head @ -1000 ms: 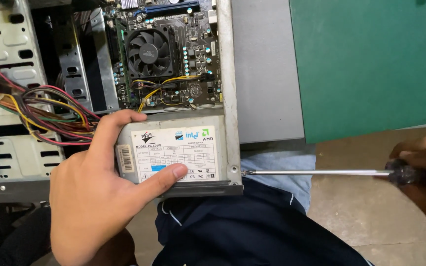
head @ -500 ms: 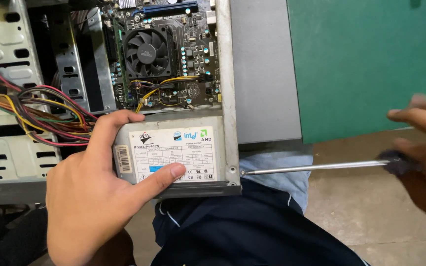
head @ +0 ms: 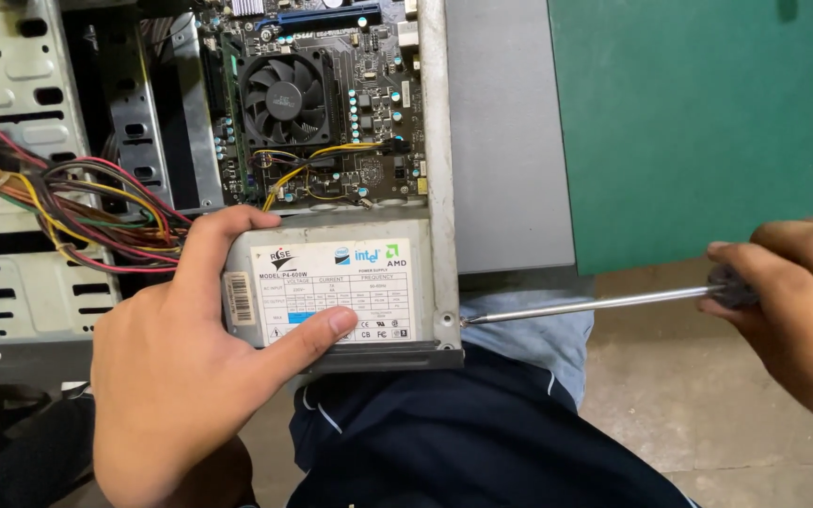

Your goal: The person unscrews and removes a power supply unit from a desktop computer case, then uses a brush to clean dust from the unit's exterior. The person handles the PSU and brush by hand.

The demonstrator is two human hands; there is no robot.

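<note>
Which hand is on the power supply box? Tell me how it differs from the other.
The left hand: it grips the grey power supply, thumb on its label. The right hand is off the case, holding the screwdriver at the rear edge.

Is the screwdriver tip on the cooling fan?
No, the long steel-shaft screwdriver held by the right hand has its tip at the rear corner of the open grey metal computer case, beside the grey box-shaped power supply.

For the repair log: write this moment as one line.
left hand: grips power supply in computer case | right hand: holds screwdriver, tip at case rear edge
</note>
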